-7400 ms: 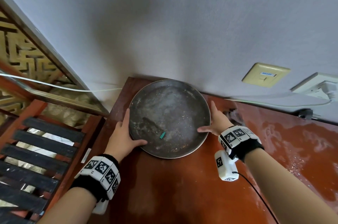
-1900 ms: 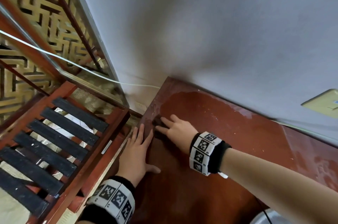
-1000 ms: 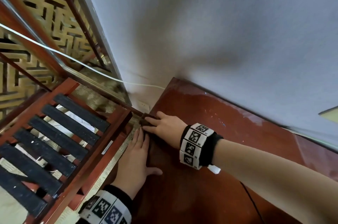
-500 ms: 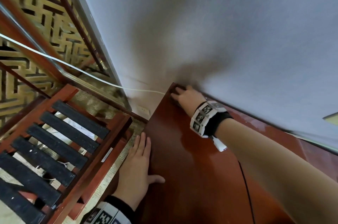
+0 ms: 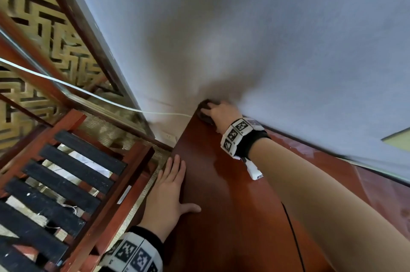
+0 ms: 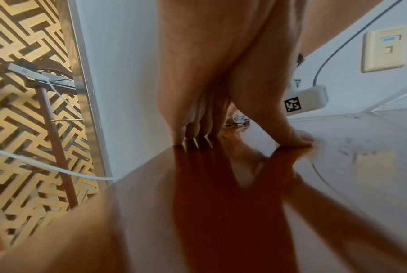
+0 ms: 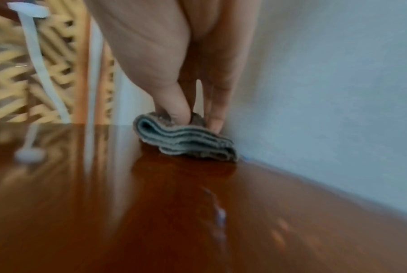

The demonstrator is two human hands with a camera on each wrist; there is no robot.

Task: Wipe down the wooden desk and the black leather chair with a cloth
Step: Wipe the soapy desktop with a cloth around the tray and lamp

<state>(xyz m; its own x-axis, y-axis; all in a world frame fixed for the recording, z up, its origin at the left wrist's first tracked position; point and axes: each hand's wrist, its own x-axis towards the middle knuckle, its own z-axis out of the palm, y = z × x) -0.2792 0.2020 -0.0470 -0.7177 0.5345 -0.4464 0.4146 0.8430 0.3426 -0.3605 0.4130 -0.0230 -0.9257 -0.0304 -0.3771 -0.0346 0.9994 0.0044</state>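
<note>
The wooden desk (image 5: 221, 216) is glossy red-brown and meets a grey wall. My right hand (image 5: 214, 110) is at the desk's far left corner, right against the wall. Its straight fingers and thumb (image 7: 174, 112) press down on a folded grey cloth (image 7: 186, 140), seen as a dark wad (image 5: 204, 114) in the head view. My left hand (image 5: 170, 183) lies flat on the desk's left edge, fingers straight and together, thumb (image 6: 291, 136) spread onto the top. It holds nothing. No black leather chair shows in any view.
A red wooden frame with black slats (image 5: 66, 183) stands close beside the desk's left edge. Behind it is a gold lattice screen (image 5: 33, 27) with a white cable (image 5: 88, 94) running to the wall. A beige wall plate (image 6: 385, 49) sits above the desk at the right.
My right hand has slid the cloth from the desk's left edge, near my left hand, away to the far corner by the wall. My left hand has stayed put.
</note>
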